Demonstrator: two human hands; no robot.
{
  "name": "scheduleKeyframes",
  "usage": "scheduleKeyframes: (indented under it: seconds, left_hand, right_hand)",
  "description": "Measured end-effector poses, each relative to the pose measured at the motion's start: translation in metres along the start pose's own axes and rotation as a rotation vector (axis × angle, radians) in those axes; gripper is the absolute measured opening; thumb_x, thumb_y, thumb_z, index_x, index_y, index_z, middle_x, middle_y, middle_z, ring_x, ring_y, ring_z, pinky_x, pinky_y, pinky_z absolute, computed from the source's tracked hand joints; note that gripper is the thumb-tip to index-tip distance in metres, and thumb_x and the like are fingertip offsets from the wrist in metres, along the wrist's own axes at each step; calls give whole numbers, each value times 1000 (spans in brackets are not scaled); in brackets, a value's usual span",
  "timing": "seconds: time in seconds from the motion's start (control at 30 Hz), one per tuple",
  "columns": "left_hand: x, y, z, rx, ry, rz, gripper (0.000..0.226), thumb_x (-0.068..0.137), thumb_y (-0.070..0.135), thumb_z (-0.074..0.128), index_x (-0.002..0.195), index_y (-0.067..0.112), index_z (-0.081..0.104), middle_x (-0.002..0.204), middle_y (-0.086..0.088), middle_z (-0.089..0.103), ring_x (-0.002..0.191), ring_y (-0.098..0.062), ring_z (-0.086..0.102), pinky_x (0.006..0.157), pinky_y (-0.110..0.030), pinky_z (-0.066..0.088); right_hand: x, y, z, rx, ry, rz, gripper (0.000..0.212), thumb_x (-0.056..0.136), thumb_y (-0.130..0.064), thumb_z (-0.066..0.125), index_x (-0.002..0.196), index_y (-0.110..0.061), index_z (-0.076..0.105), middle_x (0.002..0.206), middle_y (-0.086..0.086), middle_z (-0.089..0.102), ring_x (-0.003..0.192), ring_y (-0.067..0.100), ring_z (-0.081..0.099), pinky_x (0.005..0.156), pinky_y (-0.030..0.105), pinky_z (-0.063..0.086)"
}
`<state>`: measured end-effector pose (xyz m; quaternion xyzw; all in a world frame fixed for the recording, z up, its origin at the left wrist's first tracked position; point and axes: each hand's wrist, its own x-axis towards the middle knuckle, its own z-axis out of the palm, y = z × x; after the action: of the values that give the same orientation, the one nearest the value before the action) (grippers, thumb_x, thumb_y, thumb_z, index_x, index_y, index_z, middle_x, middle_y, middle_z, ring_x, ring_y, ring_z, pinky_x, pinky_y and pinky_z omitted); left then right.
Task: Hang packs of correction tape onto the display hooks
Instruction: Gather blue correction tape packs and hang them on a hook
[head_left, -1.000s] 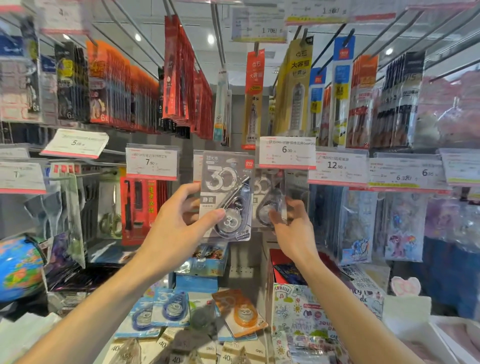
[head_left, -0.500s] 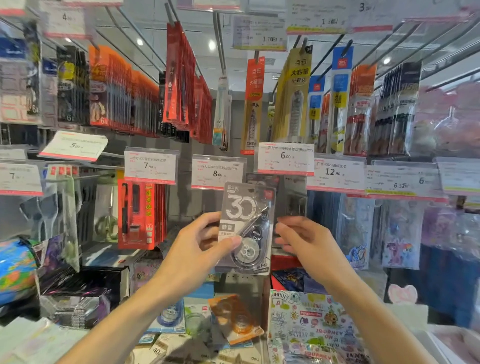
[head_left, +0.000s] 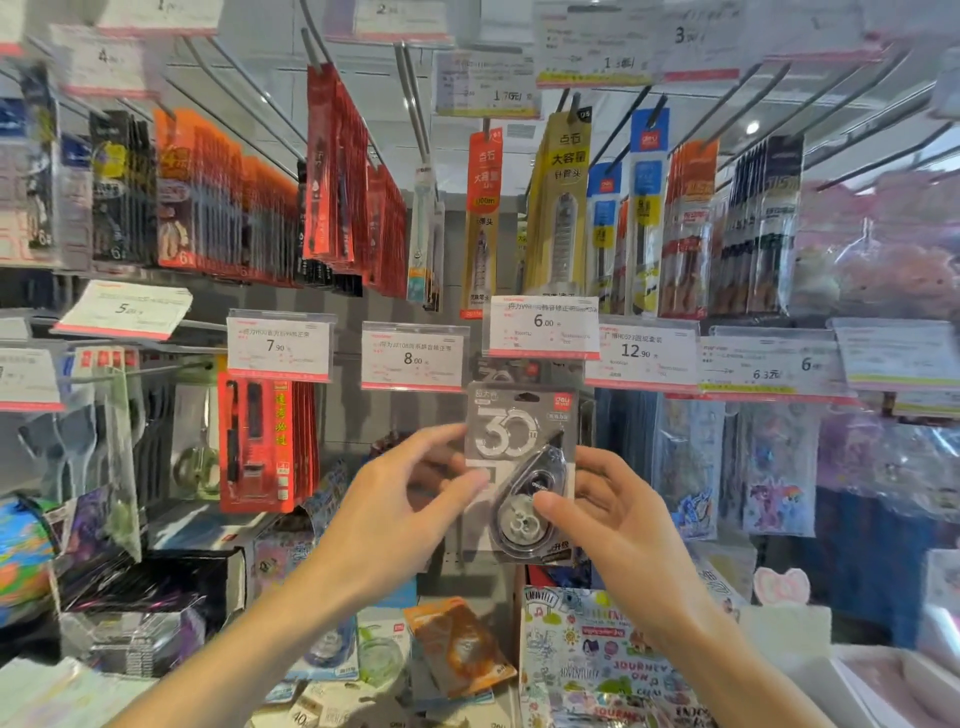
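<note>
A grey correction tape pack (head_left: 519, 457) printed with a large "30" is held upright between both hands in front of the display. My left hand (head_left: 400, 514) pinches its left edge with thumb and fingers. My right hand (head_left: 618, 514) grips its right side, thumb pressed on the clear blister. The pack's top edge sits just under the 6.00 price tag (head_left: 543, 327). Another grey pack (head_left: 501, 371) hangs partly hidden behind that tag and the held pack. The hook itself is hidden.
Price tags 8.00 (head_left: 413, 356) and 12.90 (head_left: 639, 353) flank the spot. Red packs (head_left: 265, 441) hang at left, pen packs (head_left: 561, 208) above. Loose correction tape packs, one orange (head_left: 457, 649), lie in the bin below, beside a sticker book (head_left: 613, 660).
Both hands drew the grey pack down and rightward, from the 8.00 tag's place to under the 6.00 tag. My right hand, earlier at the hanging packs, now grips the held pack.
</note>
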<state>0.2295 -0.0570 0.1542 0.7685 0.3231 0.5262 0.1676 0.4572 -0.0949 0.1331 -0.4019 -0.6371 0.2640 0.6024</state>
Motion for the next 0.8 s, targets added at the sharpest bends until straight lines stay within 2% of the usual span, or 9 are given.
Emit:
scheduleKeyframes:
  seconds: [0.07,0.13,0.27,0.4,0.5,0.63,0.7,0.8]
  left_hand:
    - [11,12,-13,57,77,69,34,92,45,70,125,43,61,103,23,71,92,-2,69,76,-20,57]
    - [25,27,-23,105,122,149,35,91,42,71,124,37,60,102,23,72,93,0,69,77,-15,55]
    - [54,53,-30,223,130,283,42,91,30,75,128,32,54,95,16,71,84,-4,70,71,-16,56]
    - [68,64,-31,333,137,407,38,92,23,76,127,24,60,95,16,67,79,-4,68,67,-27,60]
    - [73,66,-34,317,155,449,23,95,22,73,117,20,68,97,13,68,85,-6,68,72,-34,61]
    - [75,71,-36,313,185,460,10,97,21,70,107,18,72,99,7,70,90,-8,67,79,-26,56]
    - [73,72,-37,312,181,456,10,98,19,69,107,17,73,99,7,71,91,-8,67,80,-23,55]
    - [72,72,-38,312,177,455,11,98,20,69,108,17,73,99,9,70,92,-5,67,79,-19,54]
  right_hand:
    - [-2,-2,-4,-2,22,-17,37,92,-24,78,124,-33,62,111,-8,80,104,11,77,88,27,61]
    - [-4,-4,-8,0,38,-39,41,88,-29,79,125,-34,61,111,-11,80,105,9,76,88,24,61]
    - [-6,-7,-9,-16,59,-59,51,77,-41,78,125,-35,60,109,-12,80,103,7,76,90,26,59]
    - [-6,-6,-11,-47,65,-65,41,89,-26,79,125,-35,61,111,-14,79,105,5,75,89,23,60]
    - [-3,-6,-11,-81,75,-75,43,91,-24,78,128,-36,59,113,-20,78,108,0,73,90,16,57]
    - [5,-8,-9,-94,85,-80,44,92,-25,78,129,-38,58,114,-25,76,109,-6,70,85,4,51]
    - [9,-10,-7,-84,92,-89,44,92,-26,79,129,-37,59,114,-24,76,109,-5,70,84,4,52]
    - [13,-12,-5,-62,112,-98,53,90,-33,79,138,-32,56,121,-18,76,115,-3,69,92,15,56]
